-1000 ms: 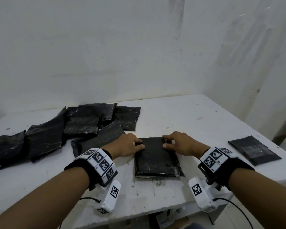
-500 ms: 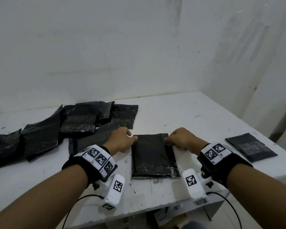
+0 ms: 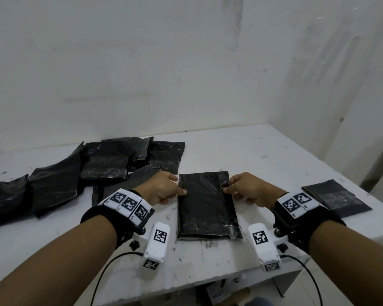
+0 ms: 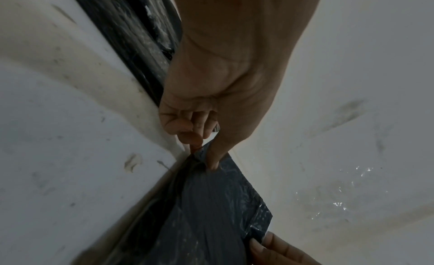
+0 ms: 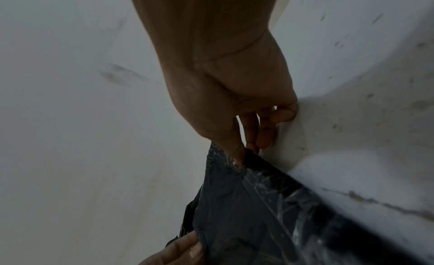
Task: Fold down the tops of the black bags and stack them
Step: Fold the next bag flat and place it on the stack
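A black bag (image 3: 206, 206) lies lengthwise on the white table (image 3: 252, 155) right in front of me. My left hand (image 3: 164, 189) pinches its upper left edge between thumb and finger, and my right hand (image 3: 245, 188) pinches the upper right edge. In the left wrist view the left hand (image 4: 206, 154) nips the corner of the bag (image 4: 211, 213). In the right wrist view the right hand (image 5: 239, 152) nips the bag (image 5: 246, 204) the same way. The bag's top flap stands slightly raised off the table.
A loose heap of black bags (image 3: 86, 171) spreads over the table's left side. One flat folded black bag (image 3: 336, 199) lies at the right near the table's edge. White walls close in behind and to the right. The table's front edge is close to my wrists.
Both hands slid outward from the bag's top middle to its two upper side edges and now pinch them. The top part that was folded down has opened out, so the bag lies longer.
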### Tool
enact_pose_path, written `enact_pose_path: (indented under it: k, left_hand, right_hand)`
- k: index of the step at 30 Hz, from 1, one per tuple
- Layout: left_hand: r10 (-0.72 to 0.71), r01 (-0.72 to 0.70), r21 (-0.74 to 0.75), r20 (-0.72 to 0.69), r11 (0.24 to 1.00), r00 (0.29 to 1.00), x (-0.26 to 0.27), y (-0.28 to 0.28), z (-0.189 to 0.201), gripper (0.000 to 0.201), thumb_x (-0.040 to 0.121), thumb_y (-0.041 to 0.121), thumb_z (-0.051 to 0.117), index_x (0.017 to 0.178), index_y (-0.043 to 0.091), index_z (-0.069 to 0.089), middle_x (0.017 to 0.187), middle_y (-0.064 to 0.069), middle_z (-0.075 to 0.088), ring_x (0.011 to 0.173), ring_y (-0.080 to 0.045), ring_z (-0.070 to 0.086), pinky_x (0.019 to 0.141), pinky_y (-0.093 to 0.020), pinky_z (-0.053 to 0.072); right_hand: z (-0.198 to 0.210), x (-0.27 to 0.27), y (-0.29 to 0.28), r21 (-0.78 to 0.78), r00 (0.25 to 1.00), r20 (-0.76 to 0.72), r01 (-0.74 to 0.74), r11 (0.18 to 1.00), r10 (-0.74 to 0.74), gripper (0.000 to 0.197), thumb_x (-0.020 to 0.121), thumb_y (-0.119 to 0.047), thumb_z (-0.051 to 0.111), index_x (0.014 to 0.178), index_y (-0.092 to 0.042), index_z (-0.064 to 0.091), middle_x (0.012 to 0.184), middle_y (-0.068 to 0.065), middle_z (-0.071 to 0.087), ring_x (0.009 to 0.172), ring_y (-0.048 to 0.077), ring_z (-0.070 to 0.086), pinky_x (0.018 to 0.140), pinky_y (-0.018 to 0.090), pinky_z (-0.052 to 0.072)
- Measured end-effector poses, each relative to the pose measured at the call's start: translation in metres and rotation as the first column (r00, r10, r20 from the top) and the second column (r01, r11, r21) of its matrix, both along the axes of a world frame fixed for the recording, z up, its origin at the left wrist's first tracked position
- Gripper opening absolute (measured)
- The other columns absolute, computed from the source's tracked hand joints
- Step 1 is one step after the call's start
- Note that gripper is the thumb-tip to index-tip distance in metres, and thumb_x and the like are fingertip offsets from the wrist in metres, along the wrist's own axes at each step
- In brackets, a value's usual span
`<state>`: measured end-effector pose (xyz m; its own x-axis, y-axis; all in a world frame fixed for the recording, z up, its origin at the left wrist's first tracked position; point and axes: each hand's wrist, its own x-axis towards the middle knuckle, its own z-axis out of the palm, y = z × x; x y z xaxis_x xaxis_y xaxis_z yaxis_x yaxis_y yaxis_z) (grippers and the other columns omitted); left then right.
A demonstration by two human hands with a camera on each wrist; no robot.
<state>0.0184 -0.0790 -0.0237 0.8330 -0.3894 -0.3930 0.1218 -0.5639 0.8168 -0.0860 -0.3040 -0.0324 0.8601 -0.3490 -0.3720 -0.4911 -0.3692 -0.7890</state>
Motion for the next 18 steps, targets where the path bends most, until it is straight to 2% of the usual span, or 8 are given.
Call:
enact_pose_path:
  k: [2,5,9,11,13,15,18]
  left_hand:
    - [-0.008,0.008,-0.01,-0.01,1.0,1.0,0.0004,0.0008,-0.0015,0.04,0.085,-0.005,0.074,0.116,0.013,0.058,0.074,-0.006,0.052,0.057,-0.012,0.042,0.051,-0.026,0.029]
    - [-0.032,0.032,-0.009,0.013,0.999,0.999,0.002,0.0029,-0.004,0.033,0.085,-0.006,0.074,0.11,0.012,0.064,0.075,-0.006,0.055,0.056,-0.011,0.043,0.048,-0.024,0.03]
    - [-0.094,0.095,-0.013,0.065,0.995,0.993,0.0021,0.0061,-0.0066,0.024,0.087,-0.005,0.071,0.1,0.015,0.071,0.076,-0.007,0.054,0.055,-0.011,0.042,0.047,-0.023,0.028]
    - [-0.107,0.108,-0.015,0.084,0.994,0.991,0.0023,0.0062,-0.0072,0.024,0.088,-0.006,0.069,0.093,0.017,0.074,0.074,-0.007,0.05,0.054,-0.012,0.038,0.045,-0.023,0.026]
    - [-0.096,0.097,-0.004,0.092,0.995,0.991,0.0018,0.0064,-0.0061,0.025,0.09,-0.004,0.067,0.084,0.019,0.072,0.067,-0.003,0.045,0.052,-0.012,0.033,0.044,-0.023,0.025]
    - [-0.089,0.088,0.014,0.074,0.996,0.993,0.0003,0.0065,-0.0037,0.026,0.093,0.0,0.063,0.076,0.019,0.067,0.067,-0.001,0.042,0.051,-0.012,0.032,0.045,-0.022,0.025]
    - [-0.061,0.061,0.011,-0.001,0.998,0.998,-0.0036,0.0051,0.0007,0.024,0.097,0.009,0.06,0.075,0.019,0.058,0.069,0.0,0.049,0.05,-0.012,0.04,0.047,-0.022,0.029]
  right_hand:
    - [0.001,-0.0004,-0.0015,-0.011,1.0,-0.017,-0.016,1.0,0.016,0.017,0.085,-0.007,0.074,0.084,-0.018,0.061,0.068,0.001,0.054,0.054,0.012,0.045,0.045,0.019,0.026]
    - [0.0006,-0.0017,-0.0023,-0.022,1.0,-0.004,-0.02,1.0,0.02,0.023,0.081,0.0,0.075,0.077,-0.017,0.059,0.06,0.0,0.055,0.052,0.013,0.047,0.042,0.016,0.025]
    - [-0.0005,-0.004,-0.0023,-0.002,1.0,0.027,0.011,1.0,-0.011,0.03,0.08,0.007,0.073,0.068,-0.015,0.057,0.052,-0.001,0.052,0.047,0.013,0.042,0.039,0.015,0.022]
    - [-0.0007,-0.0048,-0.0025,-0.005,0.999,0.04,0.012,1.0,-0.012,0.027,0.079,0.008,0.072,0.071,-0.013,0.057,0.054,0.0,0.048,0.046,0.013,0.037,0.041,0.016,0.021]
    - [-0.0005,-0.0052,-0.0027,-0.022,0.999,0.047,0.005,1.0,-0.004,0.023,0.08,0.006,0.071,0.076,-0.013,0.058,0.057,0.0,0.046,0.048,0.013,0.034,0.044,0.018,0.021]
    - [0.0007,-0.0051,-0.0029,-0.021,1.0,0.028,-0.004,1.0,0.005,0.023,0.082,-0.001,0.071,0.075,-0.016,0.056,0.06,-0.001,0.047,0.049,0.013,0.035,0.045,0.019,0.022]
    - [0.0045,-0.0062,-0.0027,0.056,1.0,-0.014,0.019,0.998,-0.018,0.017,0.089,-0.013,0.067,0.076,-0.018,0.058,0.068,0.0,0.061,0.051,0.013,0.04,0.049,0.022,0.025]
